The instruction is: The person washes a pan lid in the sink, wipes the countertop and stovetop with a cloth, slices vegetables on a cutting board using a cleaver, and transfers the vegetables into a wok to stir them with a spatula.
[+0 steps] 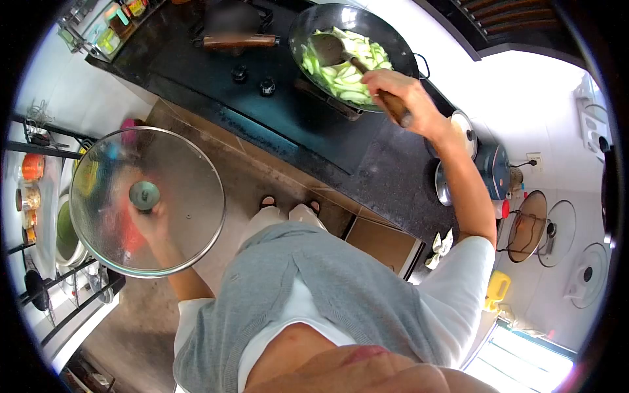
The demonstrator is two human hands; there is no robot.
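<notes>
My right hand point(409, 101) is wrapped round the wooden handle of a spatula point(329, 50), whose broad head rests among sliced green vegetables point(350, 77) in a dark wok point(401, 56) on the stove. Off to the left, over the floor, my left hand point(152, 223) holds a large glass lid point(187, 196) by its round knob. The fingers show partly through the fogged glass, behind the knob. The lid is well away from the wok.
A wooden-handled pan point(239, 40) sits on the stove point(255, 92) left of the wok. A blue pot point(493, 171) and several lids are at the right. Racks with jars point(31, 167) line the left. A white cloth point(439, 249) lies at the counter's right end.
</notes>
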